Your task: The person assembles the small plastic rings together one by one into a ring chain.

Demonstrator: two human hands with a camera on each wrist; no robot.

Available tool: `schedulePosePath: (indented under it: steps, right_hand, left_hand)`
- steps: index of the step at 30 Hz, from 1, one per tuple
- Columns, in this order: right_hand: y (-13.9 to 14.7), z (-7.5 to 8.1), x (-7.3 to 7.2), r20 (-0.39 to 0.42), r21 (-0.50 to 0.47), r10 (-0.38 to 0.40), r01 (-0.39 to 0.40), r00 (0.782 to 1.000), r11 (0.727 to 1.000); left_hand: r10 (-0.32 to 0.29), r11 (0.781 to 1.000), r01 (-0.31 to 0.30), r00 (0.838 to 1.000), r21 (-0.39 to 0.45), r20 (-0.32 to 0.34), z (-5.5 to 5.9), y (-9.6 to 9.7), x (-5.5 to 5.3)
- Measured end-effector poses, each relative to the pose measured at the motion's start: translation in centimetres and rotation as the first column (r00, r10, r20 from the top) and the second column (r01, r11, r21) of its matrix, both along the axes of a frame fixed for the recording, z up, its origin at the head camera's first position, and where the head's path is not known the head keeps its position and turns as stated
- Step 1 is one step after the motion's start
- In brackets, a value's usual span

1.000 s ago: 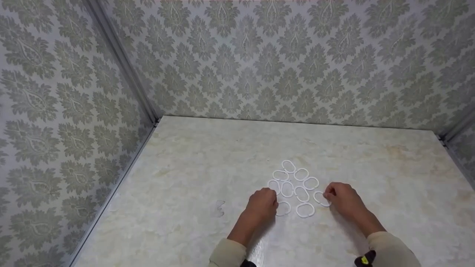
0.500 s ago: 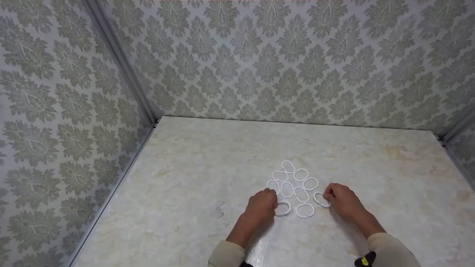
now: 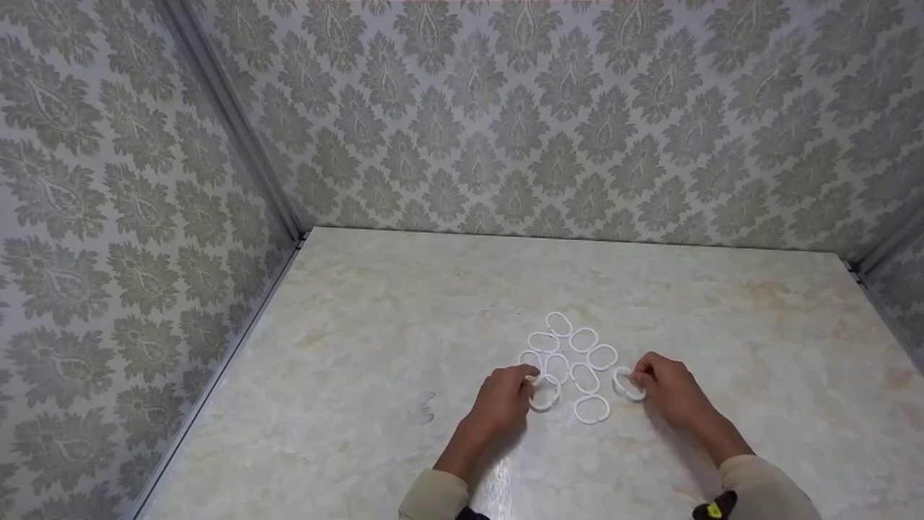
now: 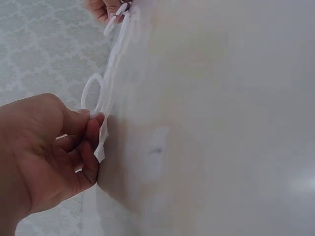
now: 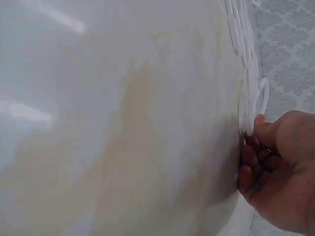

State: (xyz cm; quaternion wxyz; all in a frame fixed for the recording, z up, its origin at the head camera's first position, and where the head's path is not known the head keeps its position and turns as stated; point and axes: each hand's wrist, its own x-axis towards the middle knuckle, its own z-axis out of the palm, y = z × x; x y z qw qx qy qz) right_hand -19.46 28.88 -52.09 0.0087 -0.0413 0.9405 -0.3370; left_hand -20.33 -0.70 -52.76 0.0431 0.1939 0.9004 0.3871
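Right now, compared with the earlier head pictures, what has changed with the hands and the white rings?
The left hand has shifted slightly to the person's left, and the left ring, flat on the table a second ago, is now pinched and raised. The right hand has tilted the right ring upward. Neither ring has been let go. The other rings lie as before.

Left sleeve [image 3: 433, 497] and right sleeve [image 3: 769, 490] are plain beige, ending on the forearms. A black fitting [image 3: 726, 500] with a yellow marking [image 3: 714, 510] sits beside the right sleeve. A black item [image 3: 471, 515], largely cut off, shows at the left sleeve. Left hand [image 3: 499, 397] and right hand [image 3: 671, 386] are bare.
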Motion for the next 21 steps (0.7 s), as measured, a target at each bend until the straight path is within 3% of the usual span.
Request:
schedulePosePath:
  steps: [6, 15, 21]
  right_hand:
    - [0.36, -0.19, -0.31, -0.006, -0.059, 0.01, -0.01, 1.0, 0.998]
    - [0.94, 0.05, -0.39, 0.037, -0.068, 0.024, -0.022, 0.999, 0.997]
    - [1.03, 0.18, -0.19, 0.006, -0.054, 0.031, -0.031, 1.0, 0.998]
  left_hand:
    - [0.0, 0.997, -0.008, 0.995, 0.081, 0.102, 0.59, -0.39, -0.01]
    - [0.021, 0.99, -0.044, 0.984, 0.132, 0.178, 0.7, -0.36, 0.15]
    - [-0.015, 0.989, -0.009, 0.987, 0.146, 0.16, 0.75, -0.54, -0.01]
